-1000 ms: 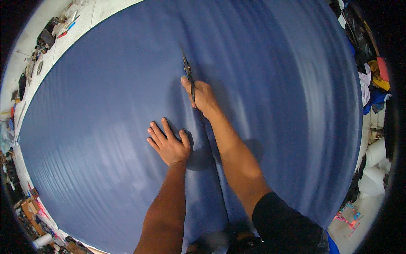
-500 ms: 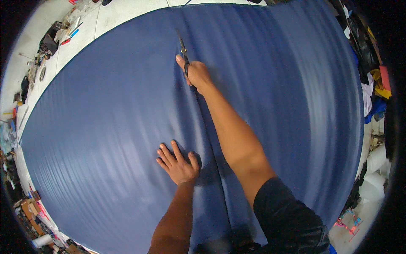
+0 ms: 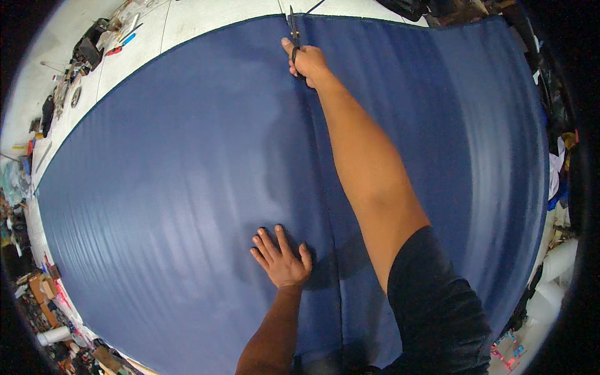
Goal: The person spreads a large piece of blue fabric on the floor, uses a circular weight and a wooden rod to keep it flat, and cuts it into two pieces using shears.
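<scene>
A large sheet of dark blue, slightly glossy material (image 3: 187,156) covers most of the white table. My right hand (image 3: 306,62) grips black-handled scissors (image 3: 294,32) at the sheet's far edge, with the blades pointing away from me and reaching past the edge. From the scissors a dark cut line (image 3: 334,256) runs back through the sheet toward me. My left hand (image 3: 286,257) lies flat on the sheet, left of that line, with its fingers spread and nothing in it.
White table surface (image 3: 134,53) shows along the far left, with blue-and-red tools (image 3: 122,45) on it. Cardboard and mixed clutter (image 3: 47,290) sit at the lower left. White rolls (image 3: 550,284) and bundled dark items line the right side.
My right hand and the scissors have moved away from me to the sheet's far edge, and the cut line has lengthened. My left hand stays flat on the sheet.
</scene>
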A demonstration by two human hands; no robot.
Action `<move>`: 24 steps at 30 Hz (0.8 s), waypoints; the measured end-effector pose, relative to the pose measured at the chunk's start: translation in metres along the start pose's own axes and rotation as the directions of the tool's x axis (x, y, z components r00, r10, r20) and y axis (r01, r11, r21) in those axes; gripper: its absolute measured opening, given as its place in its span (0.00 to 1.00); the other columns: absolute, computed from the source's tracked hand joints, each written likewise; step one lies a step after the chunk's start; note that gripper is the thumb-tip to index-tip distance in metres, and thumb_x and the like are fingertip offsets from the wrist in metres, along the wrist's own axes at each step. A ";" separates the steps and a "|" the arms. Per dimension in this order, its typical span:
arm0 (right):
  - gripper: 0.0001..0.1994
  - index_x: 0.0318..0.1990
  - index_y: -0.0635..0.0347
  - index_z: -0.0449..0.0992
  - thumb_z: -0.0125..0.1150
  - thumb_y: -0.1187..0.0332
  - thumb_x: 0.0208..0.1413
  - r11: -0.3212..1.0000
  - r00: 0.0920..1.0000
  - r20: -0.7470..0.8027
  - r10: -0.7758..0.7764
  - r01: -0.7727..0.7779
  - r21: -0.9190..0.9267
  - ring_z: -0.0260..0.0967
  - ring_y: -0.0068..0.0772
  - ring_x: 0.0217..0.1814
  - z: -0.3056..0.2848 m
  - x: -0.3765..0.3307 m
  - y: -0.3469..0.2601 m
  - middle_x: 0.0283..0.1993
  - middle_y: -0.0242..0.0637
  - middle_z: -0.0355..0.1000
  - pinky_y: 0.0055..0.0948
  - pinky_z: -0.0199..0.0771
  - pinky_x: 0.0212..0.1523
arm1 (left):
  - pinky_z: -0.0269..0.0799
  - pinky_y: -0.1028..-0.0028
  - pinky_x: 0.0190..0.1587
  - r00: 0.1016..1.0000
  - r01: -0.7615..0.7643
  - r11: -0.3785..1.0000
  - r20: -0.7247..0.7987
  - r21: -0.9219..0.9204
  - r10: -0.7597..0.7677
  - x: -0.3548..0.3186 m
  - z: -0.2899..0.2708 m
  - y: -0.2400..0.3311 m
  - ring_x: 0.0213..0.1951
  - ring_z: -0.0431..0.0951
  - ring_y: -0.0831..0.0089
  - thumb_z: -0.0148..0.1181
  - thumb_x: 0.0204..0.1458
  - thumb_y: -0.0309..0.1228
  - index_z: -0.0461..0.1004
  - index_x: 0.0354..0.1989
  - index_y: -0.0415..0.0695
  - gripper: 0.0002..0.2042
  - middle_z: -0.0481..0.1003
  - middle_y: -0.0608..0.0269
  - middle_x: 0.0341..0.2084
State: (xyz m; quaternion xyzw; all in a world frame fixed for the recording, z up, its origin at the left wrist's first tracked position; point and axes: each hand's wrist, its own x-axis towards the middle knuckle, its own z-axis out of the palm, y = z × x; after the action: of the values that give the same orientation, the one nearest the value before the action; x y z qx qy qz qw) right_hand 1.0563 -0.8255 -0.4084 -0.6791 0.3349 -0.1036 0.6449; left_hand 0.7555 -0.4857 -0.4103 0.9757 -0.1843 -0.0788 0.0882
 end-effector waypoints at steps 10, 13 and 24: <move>0.12 0.40 0.56 0.67 0.62 0.60 0.62 0.914 0.975 -0.156 0.161 -0.087 0.396 0.59 0.17 0.22 -0.052 -0.325 0.081 0.26 0.24 0.65 0.22 0.60 0.20 | 0.36 0.40 0.69 0.998 0.017 0.999 -0.056 -0.036 -0.019 0.006 -0.003 0.000 0.71 0.45 0.37 0.50 0.57 0.47 0.57 0.70 0.43 0.34 0.48 0.35 0.70; 0.19 0.53 0.66 0.64 0.60 0.63 0.62 0.969 0.900 -0.405 0.159 -0.220 -0.109 0.68 0.35 0.46 -0.112 -0.526 0.157 0.46 0.40 0.69 0.35 0.70 0.49 | 0.37 0.41 0.70 0.996 -0.002 0.999 -0.088 -0.045 -0.002 0.005 -0.004 0.002 0.71 0.45 0.38 0.50 0.57 0.47 0.57 0.70 0.44 0.33 0.48 0.37 0.70; 0.35 0.60 0.73 0.62 0.68 0.61 0.49 0.607 0.808 -0.589 -0.013 -0.461 -0.647 0.60 0.59 0.63 -0.165 -0.720 0.254 0.60 0.56 0.64 0.52 0.56 0.64 | 0.37 0.46 0.72 0.978 -0.038 0.999 -0.203 0.009 0.039 0.011 0.008 0.008 0.72 0.46 0.45 0.50 0.57 0.54 0.56 0.70 0.48 0.36 0.48 0.43 0.71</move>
State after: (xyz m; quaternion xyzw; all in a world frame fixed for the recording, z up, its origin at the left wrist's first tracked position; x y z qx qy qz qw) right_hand 0.3375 -0.5203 -0.4142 -0.7781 0.5991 -0.0517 0.1815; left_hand 0.7611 -0.4985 -0.4181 0.9751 -0.1933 0.0235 0.1057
